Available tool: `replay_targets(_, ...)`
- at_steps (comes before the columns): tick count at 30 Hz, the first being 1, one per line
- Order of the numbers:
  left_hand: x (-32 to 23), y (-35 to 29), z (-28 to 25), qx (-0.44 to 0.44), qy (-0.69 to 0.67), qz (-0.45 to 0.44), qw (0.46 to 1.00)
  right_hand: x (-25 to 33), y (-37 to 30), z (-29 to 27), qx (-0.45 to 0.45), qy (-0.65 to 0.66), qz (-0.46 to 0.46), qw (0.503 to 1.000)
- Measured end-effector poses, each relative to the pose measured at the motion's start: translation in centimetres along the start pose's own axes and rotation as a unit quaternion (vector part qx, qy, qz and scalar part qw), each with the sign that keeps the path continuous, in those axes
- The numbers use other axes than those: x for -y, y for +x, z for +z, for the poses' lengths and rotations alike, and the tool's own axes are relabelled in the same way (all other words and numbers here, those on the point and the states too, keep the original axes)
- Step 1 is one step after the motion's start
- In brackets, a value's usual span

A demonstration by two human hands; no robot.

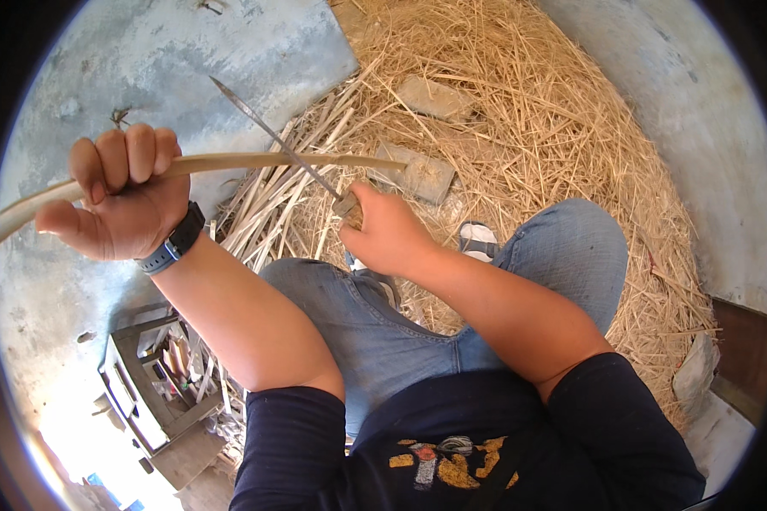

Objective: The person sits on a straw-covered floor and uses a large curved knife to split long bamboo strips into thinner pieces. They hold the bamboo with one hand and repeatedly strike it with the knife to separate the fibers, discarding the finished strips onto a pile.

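My left hand is raised at the left, its fingers wrapped round a long pale strip that looks like split bamboo. The strip bows across toward the middle, and its other end runs past the hand to the left rim. Near the middle, my right hand is closed on the handle of a long, narrow knife. The blade slants up and to the left, crossing the strip between my hands. Whether its edge touches the strip, I cannot tell.
Straw-like shavings cover the floor, with longer split strips piled left of my legs. Two flat bricks lie among them. A wooden frame with scraps stands lower left, a stone at right. Bluish walls rise on both sides.
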State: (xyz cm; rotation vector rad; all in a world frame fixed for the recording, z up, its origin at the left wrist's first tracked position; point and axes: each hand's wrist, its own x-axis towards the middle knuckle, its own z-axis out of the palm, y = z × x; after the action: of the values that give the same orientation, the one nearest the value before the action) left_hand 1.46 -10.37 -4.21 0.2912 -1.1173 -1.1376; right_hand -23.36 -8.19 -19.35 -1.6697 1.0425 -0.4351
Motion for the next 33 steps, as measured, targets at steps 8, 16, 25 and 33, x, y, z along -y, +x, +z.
replay_targets(8, 0.3, -0.2, 0.2, -0.128, 0.133, 0.063, 0.981, -3.1, 1.4, 1.0, -0.018, 0.058, 0.091, 0.994)
replay_targets(16, 0.0, -0.1, 0.8, -0.081, 0.151, 0.035, 0.985, -4.0, 1.8, 0.3, -0.01, 0.012, 0.058, 0.998)
replay_targets(25, 0.5, 0.0, 0.3, -0.108, 0.139, 0.048, 0.983, -2.4, 1.5, 0.1, -0.032, -0.001, 0.039, 0.999)
replay_targets(33, 1.2, 0.1, 1.6, -0.154, 0.186, 0.077, 0.967, -8.9, 2.9, 1.0, -0.045, 0.005, 0.139, 0.989)
